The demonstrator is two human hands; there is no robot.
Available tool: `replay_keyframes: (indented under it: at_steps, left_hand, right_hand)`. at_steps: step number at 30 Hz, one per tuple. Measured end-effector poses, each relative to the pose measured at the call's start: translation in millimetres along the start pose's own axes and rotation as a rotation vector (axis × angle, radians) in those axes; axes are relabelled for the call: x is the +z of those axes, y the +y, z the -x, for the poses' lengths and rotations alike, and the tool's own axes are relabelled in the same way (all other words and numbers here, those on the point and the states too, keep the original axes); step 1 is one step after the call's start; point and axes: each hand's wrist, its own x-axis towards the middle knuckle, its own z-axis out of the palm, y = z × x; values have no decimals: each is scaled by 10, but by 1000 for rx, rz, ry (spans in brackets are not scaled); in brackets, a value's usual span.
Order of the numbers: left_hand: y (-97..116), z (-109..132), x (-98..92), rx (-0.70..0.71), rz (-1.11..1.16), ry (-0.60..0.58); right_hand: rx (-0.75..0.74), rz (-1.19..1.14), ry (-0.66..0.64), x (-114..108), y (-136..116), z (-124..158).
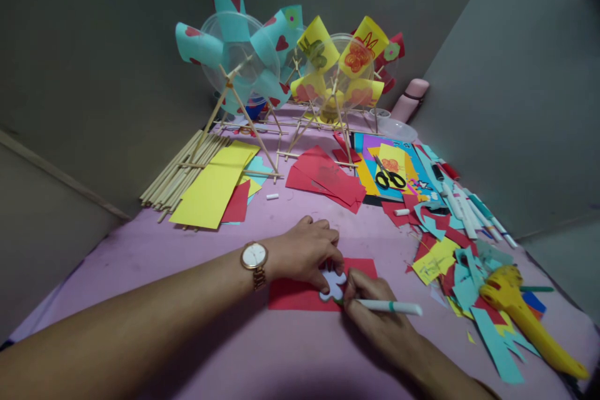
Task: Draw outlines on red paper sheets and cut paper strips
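A red paper sheet [293, 295] lies on the pink-purple tabletop [225, 350] close in front of me. On it rests a small white flower-shaped cutout [334, 286]. My left hand [304, 253], with a watch at the wrist, presses the cutout down with bent fingertips at its left and upper edges. A white marker with a green band [391, 307] is pinched in my right hand [372, 300], its cap end pointing right. The marker's tip is hidden by my fingers at the cutout's lower right edge, where a little green shows.
Pinwheels on stick frames, one blue [234, 69] and one yellow [335, 69], stand at the back. Sticks [182, 172] and yellow paper [213, 187] lie left. Scissors [389, 178], markers [464, 209], paper scraps [497, 337] and a yellow glue gun [534, 319] lie right.
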Motion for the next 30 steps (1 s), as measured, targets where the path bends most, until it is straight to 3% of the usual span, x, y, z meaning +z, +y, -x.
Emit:
replay_keyframes:
  at_steps: [6,12,17,30]
  left_hand:
    - [7,4,-5,-3,0,-1]
    - [4,4,-3,1,-5,-5]
    - [-9,-2,6,0,0,-5]
    - [2,-10,4,-15,20,3]
  right_hand:
    - [11,-71,71,-8,40,-16]
    - [95,-417,127,16,150,-55]
    - [63,-239,164,-2,80,-55]
    - [15,-14,60,15,98,-23]
